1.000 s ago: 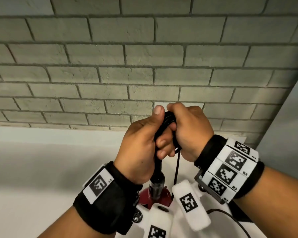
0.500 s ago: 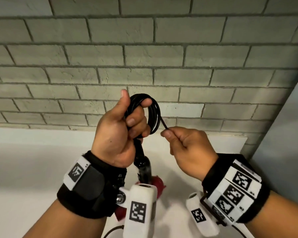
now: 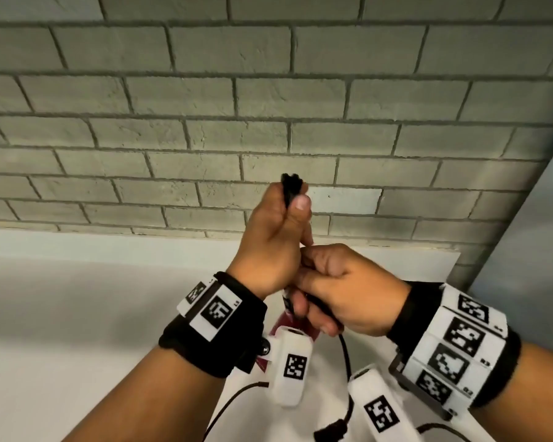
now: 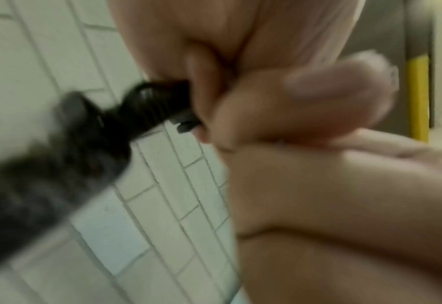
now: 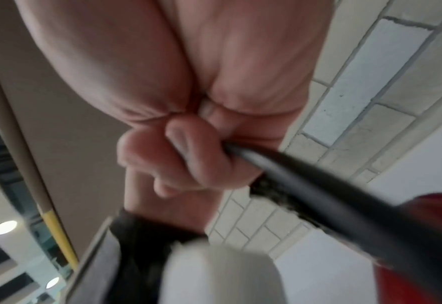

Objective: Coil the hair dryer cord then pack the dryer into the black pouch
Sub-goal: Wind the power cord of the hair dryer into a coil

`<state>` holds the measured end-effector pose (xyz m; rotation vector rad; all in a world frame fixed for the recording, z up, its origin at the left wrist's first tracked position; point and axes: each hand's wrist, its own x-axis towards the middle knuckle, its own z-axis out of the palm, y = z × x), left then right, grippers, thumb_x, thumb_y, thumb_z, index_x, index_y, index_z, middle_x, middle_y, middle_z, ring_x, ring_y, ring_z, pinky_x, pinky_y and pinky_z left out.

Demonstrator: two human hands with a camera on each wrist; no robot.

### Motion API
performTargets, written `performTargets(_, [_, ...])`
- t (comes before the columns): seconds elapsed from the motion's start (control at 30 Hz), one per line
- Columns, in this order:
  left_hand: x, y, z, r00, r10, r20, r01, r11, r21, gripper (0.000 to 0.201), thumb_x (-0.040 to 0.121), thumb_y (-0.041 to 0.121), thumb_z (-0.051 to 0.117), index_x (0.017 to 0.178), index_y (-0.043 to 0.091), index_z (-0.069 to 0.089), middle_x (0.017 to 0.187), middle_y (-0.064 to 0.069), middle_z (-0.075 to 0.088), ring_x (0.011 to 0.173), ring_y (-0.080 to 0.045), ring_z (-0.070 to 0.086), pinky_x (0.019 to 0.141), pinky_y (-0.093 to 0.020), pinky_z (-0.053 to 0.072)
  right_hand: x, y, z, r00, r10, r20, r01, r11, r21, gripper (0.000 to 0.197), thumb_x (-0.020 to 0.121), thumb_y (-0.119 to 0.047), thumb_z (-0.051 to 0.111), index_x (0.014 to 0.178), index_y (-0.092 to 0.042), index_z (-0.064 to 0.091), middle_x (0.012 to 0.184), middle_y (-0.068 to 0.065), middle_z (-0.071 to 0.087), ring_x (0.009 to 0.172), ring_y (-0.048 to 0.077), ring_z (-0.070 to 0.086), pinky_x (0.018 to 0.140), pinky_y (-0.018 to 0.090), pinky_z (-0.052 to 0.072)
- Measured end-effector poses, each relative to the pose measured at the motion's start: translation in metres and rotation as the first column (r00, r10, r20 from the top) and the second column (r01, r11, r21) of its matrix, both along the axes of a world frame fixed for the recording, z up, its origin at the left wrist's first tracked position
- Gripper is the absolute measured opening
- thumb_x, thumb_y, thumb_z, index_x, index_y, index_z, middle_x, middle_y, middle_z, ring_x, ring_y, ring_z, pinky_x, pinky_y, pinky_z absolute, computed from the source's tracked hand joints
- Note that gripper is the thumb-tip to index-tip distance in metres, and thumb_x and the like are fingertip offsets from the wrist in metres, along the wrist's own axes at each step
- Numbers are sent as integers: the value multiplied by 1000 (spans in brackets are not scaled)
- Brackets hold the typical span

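Note:
My left hand [image 3: 284, 224] is raised in front of the wall and grips the bundled black cord [image 3: 291, 186], whose loops stick out above the thumb. Just under it my right hand [image 3: 326, 291] grips the same cord [image 5: 287, 168] in a closed fist. A free length of cord [image 3: 344, 349] drops from that fist to a dark end near the bottom edge. The red hair dryer [image 3: 283, 323] hangs below my hands, mostly hidden by the wrist cameras; its red body [image 5: 422, 236] shows in the right wrist view. The black pouch is not in view.
A grey brick wall [image 3: 268, 106] stands close ahead. Below it lies a white countertop [image 3: 93, 298]. A grey panel [image 3: 540, 218] rises at the right. A thin dark cable [image 3: 233, 400] runs under my left wrist.
The open loop my left hand held up is now squeezed into the fist. My right hand left its pinch beside the loop and moved under the left hand, closing round the cord.

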<state>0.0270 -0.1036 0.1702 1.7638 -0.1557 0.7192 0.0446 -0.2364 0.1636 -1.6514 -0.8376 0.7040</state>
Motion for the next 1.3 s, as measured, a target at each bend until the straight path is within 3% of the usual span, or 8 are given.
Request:
performTargets(0.2, [0, 11, -13, 995, 73, 69, -96, 894, 437, 32, 100, 39, 34, 99, 13, 54, 66, 9, 52, 59, -15, 52, 57, -35, 45, 5, -20, 10, 975, -31, -220, 40, 999, 36, 18, 101, -6, 40, 96, 2, 55, 60, 5, 49, 35, 13, 34, 43, 23, 29])
performTargets(0.33, [2, 20, -16, 987, 132, 89, -159, 838, 521, 51, 99, 49, 28, 80, 12, 57, 53, 6, 47, 51, -21, 50, 53, -42, 45, 12, -34, 20, 955, -55, 292, 139, 951, -276, 17, 99, -19, 48, 89, -21, 62, 56, -3, 52, 42, 11, 39, 44, 26, 35])
performTargets(0.57, [5, 32, -12, 992, 122, 20, -109, 788, 606, 67, 96, 61, 22, 67, 15, 60, 56, 4, 62, 66, -21, 65, 62, -35, 49, 17, -42, 21, 604, 72, 794, 355, 868, -348, 20, 98, -30, 45, 102, -27, 64, 83, -5, 56, 79, 17, 55, 76, 34, 47])
performTargets(0.7, [-6, 22, -10, 990, -21, -139, 76, 912, 403, 54, 97, 51, 28, 55, 28, 52, 43, 13, 52, 46, 1, 52, 52, -15, 36, 17, -41, 40, 236, 157, 959, 416, 875, -246, 45, 89, -57, 33, 78, -26, 64, 70, -7, 53, 70, 20, 59, 59, 33, 47])
performTargets(0.83, [-21, 3, -4, 932, -298, -206, 324, 940, 109, 56, 98, 39, 33, 74, -1, 62, 49, 7, 49, 46, -3, 47, 51, -10, 36, 40, -40, 60, 806, 39, 591, 59, 988, -146, 50, 85, -51, 52, 55, -12, 44, 51, 8, 37, 48, 27, 36, 51, 33, 35])
performTargets(0.9, [-24, -9, 1, 896, -422, -139, 418, 906, -58, 52, 99, 29, 37, 80, -12, 62, 49, -9, 40, 42, -8, 44, 48, -11, 36, 41, -36, 63, 931, -44, 363, 39, 999, 21, 48, 89, -38, 58, 52, -12, 43, 47, 0, 27, 44, 15, 23, 45, 24, 26])
performTargets(1.0, [-21, -15, 5, 911, -406, -70, 389, 903, -181, 49, 96, 34, 38, 73, 2, 66, 40, -3, 35, 36, -16, 28, 41, -21, 24, 35, -23, 52, 903, -186, 388, 146, 981, 129, 49, 96, -38, 50, 67, 2, 55, 46, -2, 48, 39, 12, 45, 44, 25, 42])
performTargets(1.3, [-18, -15, 10, 959, -275, -68, 219, 871, -439, 51, 98, 39, 43, 60, 6, 55, 35, 2, 35, 29, -14, 29, 43, -23, 25, 24, 7, 25, 809, -452, 376, 359, 886, 292, 34, 87, -63, 38, 77, -33, 52, 59, -1, 66, 61, 28, 70, 64, 48, 57])
